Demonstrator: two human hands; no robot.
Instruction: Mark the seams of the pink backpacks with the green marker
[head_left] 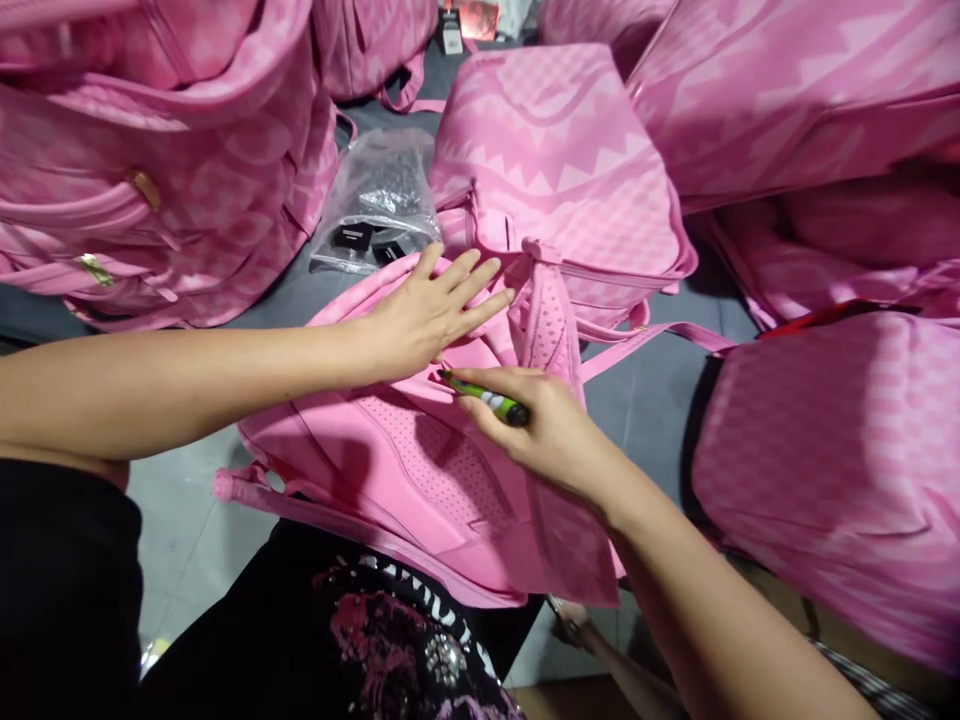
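Head view: a pink backpack (pixel 405 470) lies in the near centre, its perforated padded back panel facing up. Its near edge hangs over the person's lap, and the rest lies on the grey bench (pixel 645 400). The left hand (pixel 431 310) rests open and flat on the upper part of this backpack, fingers spread and pointing right. The right hand (pixel 544 430) is closed around a green pen (pixel 484 397) with a white band and a dark end. It holds the pen low over the panel, the tip pointing left and lying just beside the heel of the left hand. A padded shoulder strap (pixel 551 310) runs up from between the two hands towards a second pink backpack (pixel 562 170), which stands just beyond and shows a zigzag and checker print.

A clear plastic bag (pixel 379 200) holding small black items lies on the bench at the far left of that second backpack. More pink backpacks are piled at the left (pixel 150 170), at the far right (pixel 787 90) and at the near right (pixel 840 470). A black garment with a printed design (pixel 360 640) fills the near edge.
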